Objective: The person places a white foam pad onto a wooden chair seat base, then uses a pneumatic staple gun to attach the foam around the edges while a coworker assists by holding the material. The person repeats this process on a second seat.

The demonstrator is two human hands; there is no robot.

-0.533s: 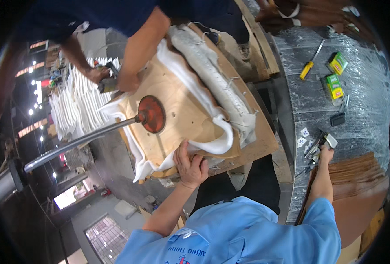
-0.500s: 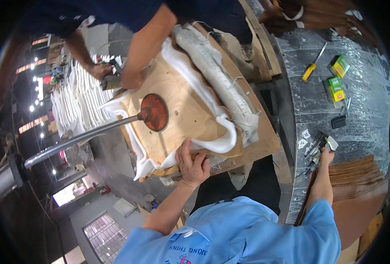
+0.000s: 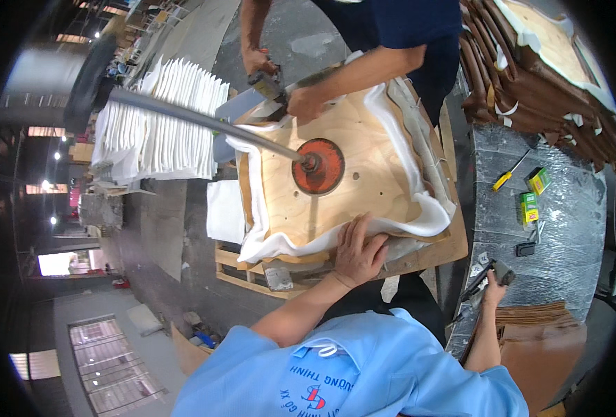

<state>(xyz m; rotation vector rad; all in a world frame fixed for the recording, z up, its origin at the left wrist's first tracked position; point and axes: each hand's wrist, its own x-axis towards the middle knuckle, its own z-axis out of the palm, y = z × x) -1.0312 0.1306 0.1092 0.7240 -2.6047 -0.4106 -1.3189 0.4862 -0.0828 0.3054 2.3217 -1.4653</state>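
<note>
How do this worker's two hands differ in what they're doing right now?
The left hand lies flat, fingers spread, pressing the white padding at the near edge of the plywood seat panel. The right hand reaches out to the foil-covered bench and closes around a dark hand tool. Left is over the panel; right is well off to the side. Both are bare.

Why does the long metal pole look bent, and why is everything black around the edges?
In the head view, the fisheye lens curves straight things like the metal pole near the rim and leaves a black ring around the round picture. The foil-covered table gives off a dull shine, and the left hand looks sharp.
</note>
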